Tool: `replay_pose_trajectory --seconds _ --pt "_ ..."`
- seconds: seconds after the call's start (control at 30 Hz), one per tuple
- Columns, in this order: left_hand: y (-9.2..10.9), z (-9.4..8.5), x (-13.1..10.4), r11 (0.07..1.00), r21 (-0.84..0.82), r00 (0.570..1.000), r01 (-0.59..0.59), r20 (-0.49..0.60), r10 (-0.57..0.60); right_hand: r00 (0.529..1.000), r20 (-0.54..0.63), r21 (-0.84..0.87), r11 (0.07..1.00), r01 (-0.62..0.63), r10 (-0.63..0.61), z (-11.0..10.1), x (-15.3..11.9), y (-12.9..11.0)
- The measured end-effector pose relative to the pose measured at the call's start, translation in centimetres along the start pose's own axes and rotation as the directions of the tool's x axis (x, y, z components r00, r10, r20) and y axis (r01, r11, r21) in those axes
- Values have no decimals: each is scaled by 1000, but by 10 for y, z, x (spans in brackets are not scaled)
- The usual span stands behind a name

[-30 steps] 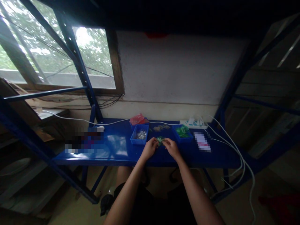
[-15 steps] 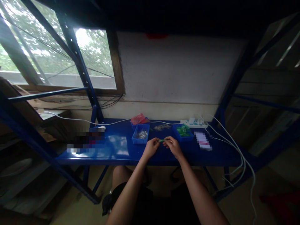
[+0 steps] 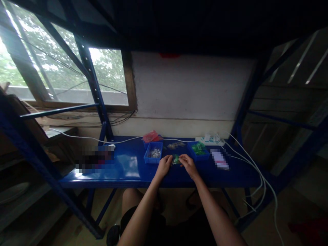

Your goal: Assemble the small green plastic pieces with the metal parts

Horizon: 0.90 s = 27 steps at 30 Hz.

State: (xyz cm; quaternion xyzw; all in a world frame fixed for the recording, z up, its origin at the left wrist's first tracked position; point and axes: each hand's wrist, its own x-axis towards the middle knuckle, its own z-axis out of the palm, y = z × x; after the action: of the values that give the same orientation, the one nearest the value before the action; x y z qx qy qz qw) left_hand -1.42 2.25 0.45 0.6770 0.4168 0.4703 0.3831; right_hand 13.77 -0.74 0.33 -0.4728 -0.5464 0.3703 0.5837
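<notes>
Between my hands, just above the blue table, is a small green plastic bag [image 3: 175, 159] with a see-through look. My left hand [image 3: 164, 165] pinches its left side, and my right hand [image 3: 188, 164] grips the right side with the fingertips. Whether anything lies inside the bag is too small to tell. Left of my left hand stands a blue bin [image 3: 146, 160] of small silvery metal pieces [image 3: 155, 152]. Beyond my right hand, another blue bin [image 3: 203, 158] holds green plastic bags [image 3: 199, 148].
Red plastic bags [image 3: 152, 136] lie in a bin at the back. Small clear packets [image 3: 175, 145] rest between the bins. A white power strip [image 3: 210, 141] with cables sits behind. Pixelated items lie at both sides of the blue table [image 3: 143, 177]. Blue uprights frame it.
The green bag was a thin strip edge-on between my fingers and now shows a wider flat face. The whole view has tilted slightly upward.
</notes>
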Motion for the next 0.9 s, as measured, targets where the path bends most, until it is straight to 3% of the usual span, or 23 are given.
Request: replay_pose_trajectory --seconds 0.2,0.57,0.9 --pt "0 0 -3 989 108 991 -102 93 92 999 33 -83 996 12 -10 3 2 5" --pt "3 0 -5 983 145 993 -117 33 113 995 87 -155 986 61 -48 1 2 4" --pt "1 0 -5 990 96 992 -108 75 101 1000 -10 -105 994 22 -23 -3 2 6"
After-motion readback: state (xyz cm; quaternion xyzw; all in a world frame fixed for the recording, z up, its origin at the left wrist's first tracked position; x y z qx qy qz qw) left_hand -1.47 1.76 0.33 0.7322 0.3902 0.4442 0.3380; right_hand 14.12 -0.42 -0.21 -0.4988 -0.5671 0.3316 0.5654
